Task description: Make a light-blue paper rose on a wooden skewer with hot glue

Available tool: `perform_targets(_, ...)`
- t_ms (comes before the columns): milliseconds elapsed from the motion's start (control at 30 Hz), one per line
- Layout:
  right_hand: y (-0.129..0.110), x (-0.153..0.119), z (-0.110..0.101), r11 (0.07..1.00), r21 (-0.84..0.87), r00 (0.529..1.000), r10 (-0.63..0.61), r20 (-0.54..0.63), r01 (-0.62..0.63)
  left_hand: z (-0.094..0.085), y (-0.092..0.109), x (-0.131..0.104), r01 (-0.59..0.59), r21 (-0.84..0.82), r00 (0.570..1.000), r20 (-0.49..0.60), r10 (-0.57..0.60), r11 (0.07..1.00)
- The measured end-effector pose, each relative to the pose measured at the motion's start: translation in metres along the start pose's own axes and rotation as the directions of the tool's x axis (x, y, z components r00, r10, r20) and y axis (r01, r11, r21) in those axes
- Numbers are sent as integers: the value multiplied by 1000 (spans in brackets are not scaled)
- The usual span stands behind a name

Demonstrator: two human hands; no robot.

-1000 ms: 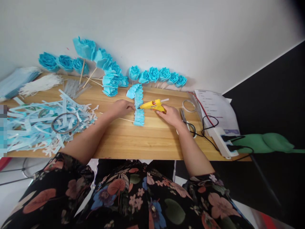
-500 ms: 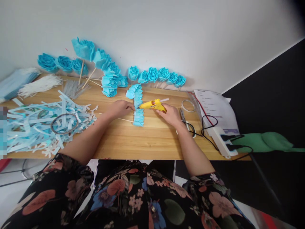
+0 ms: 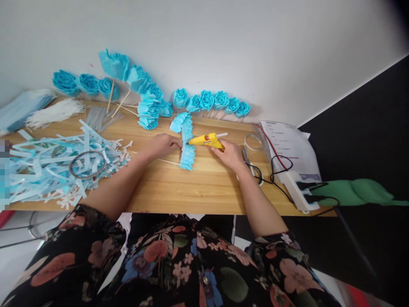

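Observation:
A yellow glue gun is gripped by my right hand, with its nozzle pointing left at a column of light blue ruffled paper flowers. The nozzle tip is at the flowers' middle; whether it touches cannot be told. My left hand is closed at the left side of this column, its fingertips pinched at the flower there. What exactly the fingers hold is too small to make out. A thin wooden stick runs left from the lowest flower.
Blue paper roses line the wall, with more on sticks at the left. Paper strips and a tape ring lie left. Scissors, another ring, printed sheets and a power strip with cables stand right.
The view has shifted slightly. My left hand, the flower beside it and the glue gun stay almost where they were, with the middle flower and lower flower now looking closer together.

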State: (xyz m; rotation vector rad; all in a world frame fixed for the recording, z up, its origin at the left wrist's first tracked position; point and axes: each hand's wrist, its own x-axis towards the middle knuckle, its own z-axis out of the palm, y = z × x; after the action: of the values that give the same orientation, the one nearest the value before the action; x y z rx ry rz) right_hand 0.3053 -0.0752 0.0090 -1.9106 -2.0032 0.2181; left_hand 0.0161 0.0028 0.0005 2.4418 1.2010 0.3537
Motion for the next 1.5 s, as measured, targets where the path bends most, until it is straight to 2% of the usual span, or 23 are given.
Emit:
perform_targets(267,-2,-1,-3,1000,1,1000,1,17,-1,-3,1,-1,-10,-14,1000,17,10,1000)
perform_targets(533,-2,-2,-4,1000,24,1000,5,-17,-5,-3,5,-1,30,-32,994,-100,-33,999)
perform_targets(867,-5,-2,-7,1000,16,1000,16,-15,-16,-3,5,-1,-8,14,1000,-20,8,1000)
perform_targets(1000,-6,-3,-9,993,115,998,42,-42,-37,-6,9,-3,-35,28,999,1,34,999)
perform_targets(1100,-3,-2,-9,974,218,990,89,-109,-64,-7,10,-3,-23,50,1000,11,22,998)
perform_targets(1233,5,1,-8,964,254,980,120,-156,-78,-4,7,-2,-36,59,999,-1,36,998)
perform_targets(1333,9,1,-6,978,196,987,91,-130,-64,-1,4,-2,-47,39,999,-9,47,998)
perform_targets(1500,8,0,-8,998,-39,999,54,8,-53,-1,1,-1,-31,-4,999,-29,31,1000)
